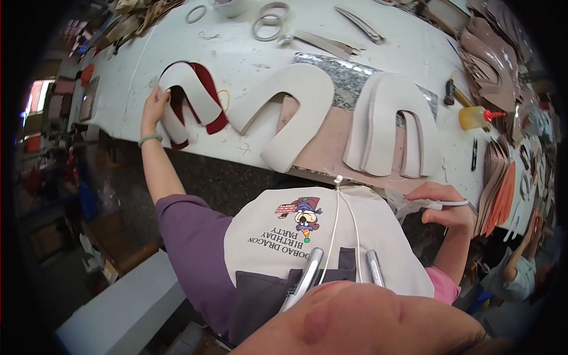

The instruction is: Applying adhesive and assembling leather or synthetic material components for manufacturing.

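Note:
My left hand [155, 109] pinches the outer edge of a U-shaped white piece [188, 84] at the left of the table. Dark red U-shaped material [206, 80] shows beneath it. To the right lies a single white U-shaped piece [305, 94], partly over a pinkish board [322, 139]. Beyond that rests a stack of white U-shaped pieces [378, 127]. My right hand [447, 207], in front of the table edge, is closed around a slim white stick-like tool [444, 203]. Crumpled clear plastic [403, 205] is by its fingertips; I cannot tell whether the two are joined.
A speckled stone slab [349, 77] lies behind the pieces. On the right are a hammer [449, 92], a yellow bottle with a red nozzle [473, 118], a black pen [474, 155] and piled leather pieces [482, 59]. Tape rolls [267, 27] sit at the back. Another person [520, 269] is at far right.

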{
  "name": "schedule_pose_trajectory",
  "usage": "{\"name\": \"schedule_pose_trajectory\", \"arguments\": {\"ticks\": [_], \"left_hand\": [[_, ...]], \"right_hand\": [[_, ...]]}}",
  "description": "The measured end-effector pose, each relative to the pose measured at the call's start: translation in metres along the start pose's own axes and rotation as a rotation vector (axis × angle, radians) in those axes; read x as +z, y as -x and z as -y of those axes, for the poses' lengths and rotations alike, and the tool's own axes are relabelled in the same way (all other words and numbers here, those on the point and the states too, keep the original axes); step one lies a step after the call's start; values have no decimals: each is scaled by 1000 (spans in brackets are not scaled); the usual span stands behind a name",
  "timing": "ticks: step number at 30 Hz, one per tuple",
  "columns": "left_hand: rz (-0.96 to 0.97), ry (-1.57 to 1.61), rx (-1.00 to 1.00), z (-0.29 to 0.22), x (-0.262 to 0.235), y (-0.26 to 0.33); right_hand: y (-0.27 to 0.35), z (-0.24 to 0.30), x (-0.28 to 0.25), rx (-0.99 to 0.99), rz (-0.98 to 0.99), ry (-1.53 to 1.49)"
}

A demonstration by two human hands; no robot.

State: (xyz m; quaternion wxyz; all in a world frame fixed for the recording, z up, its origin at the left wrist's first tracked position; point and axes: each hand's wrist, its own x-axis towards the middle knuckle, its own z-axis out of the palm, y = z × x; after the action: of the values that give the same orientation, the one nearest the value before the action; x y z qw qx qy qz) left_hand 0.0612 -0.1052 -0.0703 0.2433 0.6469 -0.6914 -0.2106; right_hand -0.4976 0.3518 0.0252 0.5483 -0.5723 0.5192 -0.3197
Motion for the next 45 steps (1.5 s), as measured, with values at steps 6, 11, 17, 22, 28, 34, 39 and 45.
{"name": "schedule_pose_trajectory", "arguments": {"ticks": [6,11,17,22,28,34,39,45], "left_hand": [[34,455,51,42,-7,-12],[-26,554,138,-16,-15,20],[36,416,638,-180,13,119],[143,386,855,-211,48,161],[227,845,235,-152,49,106],[204,352,914,-173,118,94],[378,-16,886,-171,144,87],[84,-634,-200,-117,93,23]], "right_hand": [[-23,12,1,-68,-27,-74],[-87,19,11,-329,-45,-260],[-199,33,67,-30,-300,-421],[-206,17,72,-115,-306,-615],[-147,-29,48,130,-438,-426],[-38,-29,5,46,-473,-577],[54,-6,-28,-73,-786,-379],[87,2,-73,-342,-914,-64]]}}
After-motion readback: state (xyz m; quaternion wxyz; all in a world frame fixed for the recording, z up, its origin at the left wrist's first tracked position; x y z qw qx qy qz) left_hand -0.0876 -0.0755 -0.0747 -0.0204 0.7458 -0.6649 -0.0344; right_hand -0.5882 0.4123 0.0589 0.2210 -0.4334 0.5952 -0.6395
